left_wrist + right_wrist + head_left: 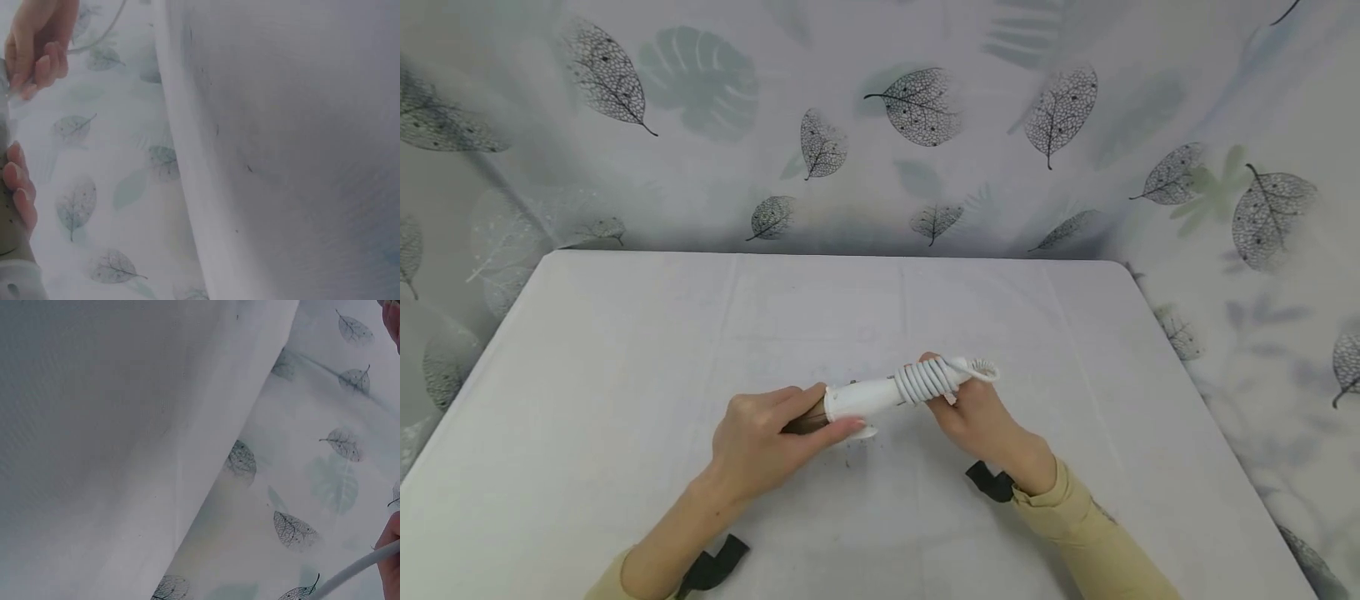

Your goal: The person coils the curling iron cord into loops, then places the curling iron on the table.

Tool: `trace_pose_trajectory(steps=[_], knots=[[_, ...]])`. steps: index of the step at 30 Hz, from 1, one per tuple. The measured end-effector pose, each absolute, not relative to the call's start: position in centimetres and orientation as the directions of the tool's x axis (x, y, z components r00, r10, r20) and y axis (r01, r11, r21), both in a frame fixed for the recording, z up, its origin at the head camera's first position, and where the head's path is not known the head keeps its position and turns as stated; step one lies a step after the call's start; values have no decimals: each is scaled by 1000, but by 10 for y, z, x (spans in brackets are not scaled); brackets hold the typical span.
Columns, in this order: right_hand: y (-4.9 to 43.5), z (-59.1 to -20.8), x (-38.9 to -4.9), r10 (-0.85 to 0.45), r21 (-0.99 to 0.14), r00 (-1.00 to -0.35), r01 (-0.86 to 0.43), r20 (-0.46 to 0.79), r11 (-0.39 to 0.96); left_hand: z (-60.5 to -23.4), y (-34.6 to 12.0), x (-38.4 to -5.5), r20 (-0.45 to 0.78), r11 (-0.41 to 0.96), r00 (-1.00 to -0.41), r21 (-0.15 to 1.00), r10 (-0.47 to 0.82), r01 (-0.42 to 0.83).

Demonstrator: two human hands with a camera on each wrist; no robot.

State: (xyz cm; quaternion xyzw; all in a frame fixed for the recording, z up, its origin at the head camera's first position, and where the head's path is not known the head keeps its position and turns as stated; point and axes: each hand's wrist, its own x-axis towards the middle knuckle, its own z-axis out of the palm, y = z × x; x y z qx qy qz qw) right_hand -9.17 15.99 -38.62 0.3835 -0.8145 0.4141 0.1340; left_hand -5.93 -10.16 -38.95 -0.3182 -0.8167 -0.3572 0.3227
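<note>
A white handheld appliance with a brownish barrel, shaped like a curling iron [862, 398], is held tilted above the table, its handle end up and to the right. My left hand [775, 437] grips the barrel, thumb along the near side. Several turns of white power cord [925, 381] circle the handle, and a coiled strain relief loops at its tip. Behind that end, my right hand [981, 421] has its fingers curled at the cord. In the left wrist view the right hand [40, 50] pinches the cord, while left fingertips [24, 203] wrap the dotted barrel.
A white-covered table [625, 350] spreads under both hands. Leaf-patterned cloth [880, 183] hangs behind and at the sides. Tiny dark specks lie on the table below the appliance. Black straps [715, 562] show by both wrists.
</note>
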Motion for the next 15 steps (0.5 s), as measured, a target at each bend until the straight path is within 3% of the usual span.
trace_pose_trajectory(steps=[6, 15], knots=[[157, -393, -91, -508, -478, -651, -759, 564, 443, -389, -101, -56, 683, 621, -692, 442, 234, 647], [151, -397, -92, -540, -374, -603, -794, 587, 479, -391, -103, -59, 660, 717, -721, 397, 211, 573]])
